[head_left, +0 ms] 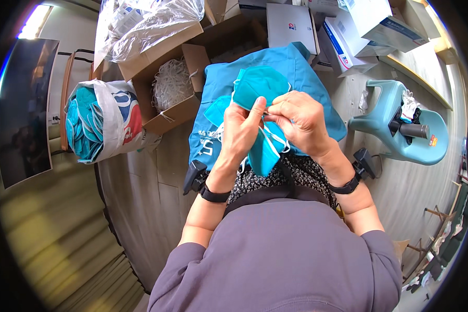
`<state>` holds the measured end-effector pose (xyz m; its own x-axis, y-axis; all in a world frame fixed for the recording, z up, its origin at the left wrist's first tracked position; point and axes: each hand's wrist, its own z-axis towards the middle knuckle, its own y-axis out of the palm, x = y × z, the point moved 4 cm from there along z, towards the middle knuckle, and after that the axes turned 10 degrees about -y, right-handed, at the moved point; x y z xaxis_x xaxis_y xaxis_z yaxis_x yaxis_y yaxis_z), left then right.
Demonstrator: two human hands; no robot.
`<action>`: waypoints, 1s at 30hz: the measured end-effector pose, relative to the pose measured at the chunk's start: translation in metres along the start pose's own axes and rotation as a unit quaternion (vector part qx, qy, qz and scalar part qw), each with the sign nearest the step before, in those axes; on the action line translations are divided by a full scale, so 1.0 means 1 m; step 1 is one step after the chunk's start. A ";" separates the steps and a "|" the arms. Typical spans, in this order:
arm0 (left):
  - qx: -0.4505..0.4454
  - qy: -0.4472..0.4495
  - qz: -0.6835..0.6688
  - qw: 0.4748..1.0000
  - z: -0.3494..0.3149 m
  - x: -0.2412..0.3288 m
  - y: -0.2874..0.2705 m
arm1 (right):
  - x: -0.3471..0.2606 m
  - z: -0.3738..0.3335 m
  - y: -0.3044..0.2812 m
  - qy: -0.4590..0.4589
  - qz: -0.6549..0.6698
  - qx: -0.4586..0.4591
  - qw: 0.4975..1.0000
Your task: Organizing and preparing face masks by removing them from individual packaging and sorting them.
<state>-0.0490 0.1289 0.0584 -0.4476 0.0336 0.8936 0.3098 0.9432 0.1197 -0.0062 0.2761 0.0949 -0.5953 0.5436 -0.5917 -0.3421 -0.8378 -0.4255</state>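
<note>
A teal folded face mask (260,86) is in front of me, its lower edge pinched between the thumb and fingers of my left hand (239,127). Close against that edge, my right hand (301,122) is closed in a pinch. What its fingertips hold is too small to make out. Under my hands, another teal mask (265,156) with white ear loops hangs over my lap, and part of one more mask (217,110) shows to the left. A blue cloth (317,88) with white print lies across my lap beneath them.
At left stands a white bag (120,117) full of teal masks. An open carton (164,122) holds a heap of white elastic loops (172,83). White boxes (292,26) are stacked ahead. On the right, a blue plastic stool (385,125) carries gloves and a dark cylinder (413,130).
</note>
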 end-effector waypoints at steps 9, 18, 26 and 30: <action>-0.010 0.045 -0.049 0.998 -0.031 0.005 -0.019 | 0.064 -0.025 -0.012 0.308 0.220 0.152 0.913; 0.019 0.036 -0.061 0.997 -0.035 0.014 -0.051 | 0.021 -0.015 0.022 0.351 0.393 -0.042 0.849; 0.083 -0.002 0.040 0.996 -0.027 -0.016 -0.032 | 0.003 -0.016 0.040 0.152 0.132 -0.042 0.979; 0.052 -0.015 0.008 0.998 -0.036 -0.017 -0.031 | 0.016 -0.007 0.026 0.002 0.020 -0.064 0.998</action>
<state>-0.0213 0.0873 0.0551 -0.4693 0.0579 0.8811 0.2284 0.9719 0.0578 -0.0192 0.2639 0.0692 -0.6035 0.5097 -0.6131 -0.2212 -0.8458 -0.4855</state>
